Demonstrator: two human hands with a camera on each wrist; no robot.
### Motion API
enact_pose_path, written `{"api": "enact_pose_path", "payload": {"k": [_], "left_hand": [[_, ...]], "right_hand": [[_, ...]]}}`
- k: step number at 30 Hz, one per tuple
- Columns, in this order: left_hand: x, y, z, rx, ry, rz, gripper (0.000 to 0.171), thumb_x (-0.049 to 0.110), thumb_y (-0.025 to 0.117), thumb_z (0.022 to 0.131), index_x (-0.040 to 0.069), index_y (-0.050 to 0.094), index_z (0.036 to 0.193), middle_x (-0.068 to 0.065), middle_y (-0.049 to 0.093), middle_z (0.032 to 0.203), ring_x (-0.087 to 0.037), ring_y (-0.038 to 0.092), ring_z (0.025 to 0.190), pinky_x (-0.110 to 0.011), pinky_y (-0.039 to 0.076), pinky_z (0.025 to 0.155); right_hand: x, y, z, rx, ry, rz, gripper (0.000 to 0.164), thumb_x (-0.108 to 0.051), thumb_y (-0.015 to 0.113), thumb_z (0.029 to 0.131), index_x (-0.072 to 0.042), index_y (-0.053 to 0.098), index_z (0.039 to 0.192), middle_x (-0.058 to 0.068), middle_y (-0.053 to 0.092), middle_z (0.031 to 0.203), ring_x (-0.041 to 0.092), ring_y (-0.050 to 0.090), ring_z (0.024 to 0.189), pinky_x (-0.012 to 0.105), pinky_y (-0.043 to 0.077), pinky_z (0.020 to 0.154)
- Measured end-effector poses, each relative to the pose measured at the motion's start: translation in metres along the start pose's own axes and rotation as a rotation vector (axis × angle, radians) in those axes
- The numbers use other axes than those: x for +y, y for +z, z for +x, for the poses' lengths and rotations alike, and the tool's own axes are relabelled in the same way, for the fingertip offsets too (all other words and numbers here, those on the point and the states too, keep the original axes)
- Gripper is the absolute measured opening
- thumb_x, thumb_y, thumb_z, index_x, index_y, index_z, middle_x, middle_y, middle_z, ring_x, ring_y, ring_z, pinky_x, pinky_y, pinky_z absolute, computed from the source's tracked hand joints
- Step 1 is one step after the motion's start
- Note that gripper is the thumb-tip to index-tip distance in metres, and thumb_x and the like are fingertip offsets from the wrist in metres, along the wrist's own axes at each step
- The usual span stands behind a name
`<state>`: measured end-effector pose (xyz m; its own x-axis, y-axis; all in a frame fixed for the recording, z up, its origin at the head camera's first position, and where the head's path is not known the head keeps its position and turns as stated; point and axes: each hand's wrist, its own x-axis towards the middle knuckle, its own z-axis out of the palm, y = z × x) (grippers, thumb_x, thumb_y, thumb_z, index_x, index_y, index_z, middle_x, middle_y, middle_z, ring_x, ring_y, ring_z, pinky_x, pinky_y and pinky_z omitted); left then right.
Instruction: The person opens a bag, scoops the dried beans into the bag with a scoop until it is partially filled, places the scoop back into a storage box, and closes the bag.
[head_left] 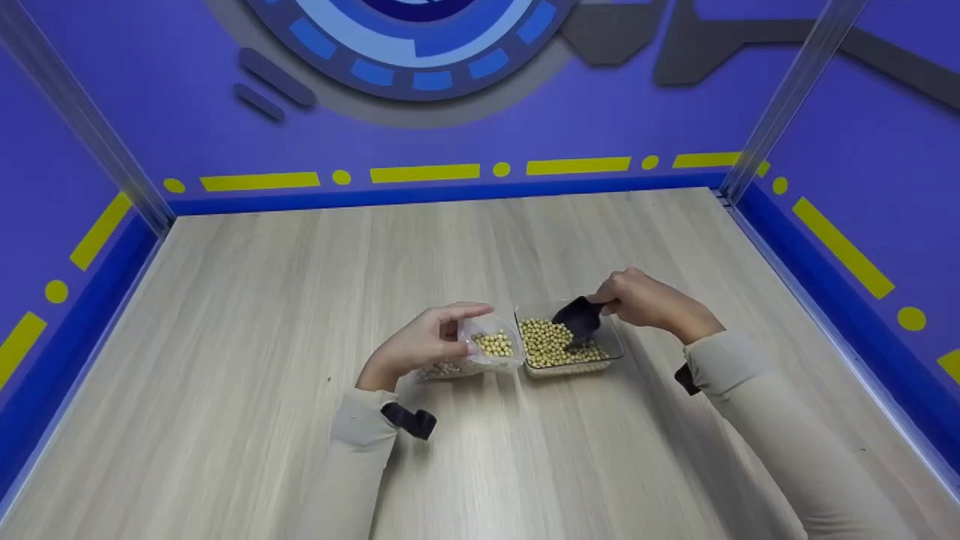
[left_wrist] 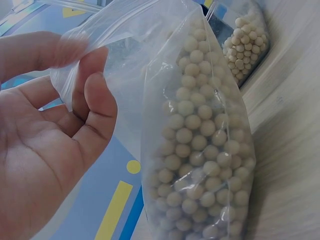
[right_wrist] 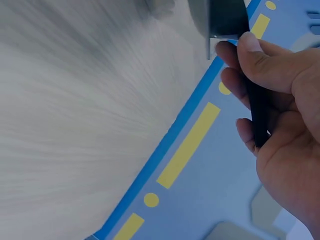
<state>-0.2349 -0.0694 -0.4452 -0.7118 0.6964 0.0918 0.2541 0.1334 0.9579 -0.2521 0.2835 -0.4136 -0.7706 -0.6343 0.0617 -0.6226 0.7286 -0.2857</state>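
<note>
My left hand [head_left: 421, 341] pinches the top edge of a clear plastic zip bag [left_wrist: 200, 135] and keeps its mouth spread. Inside the bag are many small round pale-yellow beans, perhaps soybeans [left_wrist: 192, 150]. Right beside it on the table stands a clear rectangular container [head_left: 570, 369], partly filled with the same beans [head_left: 546, 341]. The right hand [head_left: 643, 301] grips the handle of a black scoop [head_left: 579, 319], whose bowl dips into the beans in that container. In the right wrist view the thumb and fingers wrap round the black handle [right_wrist: 257, 110].
A wood-grain table [head_left: 262, 300] lies under everything. Blue-purple panels [head_left: 465, 135] with yellow marks wall its back and both sides. Black bands with small devices sit on both wrists, such as the left wrist device [head_left: 411, 421].
</note>
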Motion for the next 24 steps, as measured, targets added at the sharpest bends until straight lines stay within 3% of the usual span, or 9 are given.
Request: {"api": "enact_pose_path", "payload": {"k": [7,24], "left_hand": [[-0.001,0.000,0.001,0.001,-0.004,-0.008,0.059,-0.003,0.060,0.083,0.002,0.048,0.140,-0.024,0.044,0.140,-0.006,0.038,0.065,-0.018,0.037,0.060],[-0.001,0.001,0.001,-0.006,-0.032,-0.037,0.060,-0.005,0.058,0.083,0.001,0.046,0.141,-0.020,0.053,0.126,-0.007,0.044,0.068,-0.018,0.040,0.059]], "right_hand": [[0.002,0.013,0.000,0.013,-0.014,0.046,0.033,0.013,0.060,0.083,0.005,0.068,0.114,0.021,0.070,0.107,0.034,0.067,0.097,0.042,0.056,0.079],[0.003,0.038,0.001,0.042,0.043,0.159,0.033,0.008,0.064,0.084,0.003,0.067,0.117,0.020,0.068,0.113,0.033,0.066,0.103,0.040,0.055,0.082]]}}
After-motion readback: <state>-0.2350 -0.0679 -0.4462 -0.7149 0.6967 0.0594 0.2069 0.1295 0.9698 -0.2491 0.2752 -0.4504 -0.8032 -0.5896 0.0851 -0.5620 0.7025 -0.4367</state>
